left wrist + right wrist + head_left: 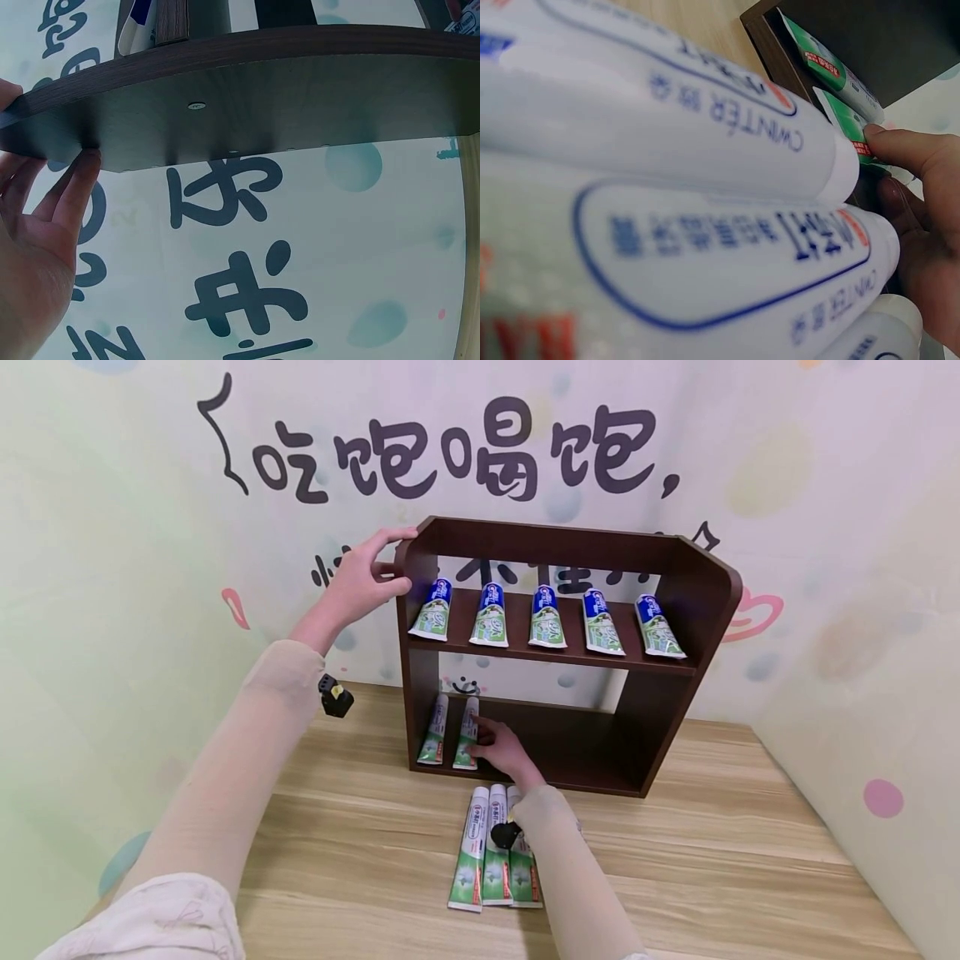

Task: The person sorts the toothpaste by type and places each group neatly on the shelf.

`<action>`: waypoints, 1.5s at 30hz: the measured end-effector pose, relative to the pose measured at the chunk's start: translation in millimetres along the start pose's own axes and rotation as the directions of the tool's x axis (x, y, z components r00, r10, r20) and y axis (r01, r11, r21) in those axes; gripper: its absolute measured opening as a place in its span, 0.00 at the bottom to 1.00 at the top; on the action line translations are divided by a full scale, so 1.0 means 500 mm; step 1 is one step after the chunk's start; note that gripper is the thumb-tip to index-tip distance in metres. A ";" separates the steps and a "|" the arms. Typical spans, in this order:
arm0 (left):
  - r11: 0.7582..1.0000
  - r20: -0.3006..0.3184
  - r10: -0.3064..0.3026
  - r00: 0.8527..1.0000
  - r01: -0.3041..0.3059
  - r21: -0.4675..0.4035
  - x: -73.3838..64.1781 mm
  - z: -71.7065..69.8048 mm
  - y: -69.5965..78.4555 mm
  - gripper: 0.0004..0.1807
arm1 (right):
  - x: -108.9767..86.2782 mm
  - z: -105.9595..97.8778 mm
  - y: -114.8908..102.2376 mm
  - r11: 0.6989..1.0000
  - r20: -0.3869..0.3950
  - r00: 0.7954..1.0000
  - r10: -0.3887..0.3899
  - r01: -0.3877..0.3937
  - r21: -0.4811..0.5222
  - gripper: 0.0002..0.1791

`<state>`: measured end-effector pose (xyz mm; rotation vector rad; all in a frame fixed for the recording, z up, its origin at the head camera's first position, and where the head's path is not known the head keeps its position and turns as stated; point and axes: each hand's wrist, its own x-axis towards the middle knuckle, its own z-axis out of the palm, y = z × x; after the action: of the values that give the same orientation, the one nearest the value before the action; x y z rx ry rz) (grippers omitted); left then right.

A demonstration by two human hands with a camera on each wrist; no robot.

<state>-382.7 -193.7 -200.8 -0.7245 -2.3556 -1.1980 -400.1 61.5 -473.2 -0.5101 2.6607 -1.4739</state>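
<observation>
A dark brown two-tier shelf (555, 543) stands against the wall. My left hand (365, 578) grips the upper left side panel (247, 105) of the shelf, thumb and fingers at its edges. On the lower tier, my right hand (504, 750) pinches a green-and-white toothpaste tube (466, 739) between thumb and index finger; in the right wrist view the tube's green end (846, 124) lies by the thumb. Left of it lies a matching toothpaste tube (433, 735). Three more such tubes (468, 852) lie side by side on the table before the shelf, partly hidden by the right wrist.
Several blue-and-green toothpaste tubes (545, 618) lie spaced along the upper tier, caps toward the back. A wood-grain table (720, 852) bears the shelf. A printed wall (300, 410) rises behind, and another wall (862, 610) stands on the right.
</observation>
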 end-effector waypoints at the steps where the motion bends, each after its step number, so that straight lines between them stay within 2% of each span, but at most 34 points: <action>1: 1.000 -0.001 0.000 1.000 0.000 0.000 0.000 0.000 0.000 0.33 | 0.000 0.000 0.000 1.000 0.001 1.000 0.000 0.000 0.000 0.35; 21: 1.000 -0.004 0.004 1.000 -0.004 -0.015 0.000 -0.002 0.006 0.33 | -0.003 -0.001 -0.010 1.000 -0.004 1.000 0.012 -0.012 -0.007 0.35; 27: 1.000 0.004 -0.018 1.000 0.018 -0.011 -0.019 -0.005 0.052 0.33 | 0.000 0.000 -0.009 1.000 -0.006 1.000 0.021 -0.021 0.024 0.35; 29: 1.000 0.006 -0.017 1.000 0.017 -0.006 -0.018 -0.005 0.050 0.33 | 0.001 -0.001 -0.008 0.999 -0.006 1.000 0.022 -0.022 0.032 0.35; 34: 1.000 -0.003 -0.002 1.000 0.002 -0.008 -0.003 -0.003 0.010 0.33 | 0.001 -0.001 -0.008 0.998 -0.020 0.999 0.025 -0.024 0.058 0.35; 40: 1.000 0.003 0.009 1.000 -0.009 -0.012 0.001 -0.001 0.002 0.33 | 0.000 -0.001 -0.010 0.996 -0.046 0.999 0.007 -0.002 0.094 0.34; 45: 1.000 0.001 0.010 1.000 -0.010 -0.002 0.001 0.000 0.002 0.32 | -0.002 -0.007 -0.026 0.997 -0.051 0.999 -0.017 0.021 0.078 0.33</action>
<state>-382.4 -193.3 -199.9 -0.7369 -2.3496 -1.1958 -396.7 58.1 -460.6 -0.4996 2.6297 -1.6102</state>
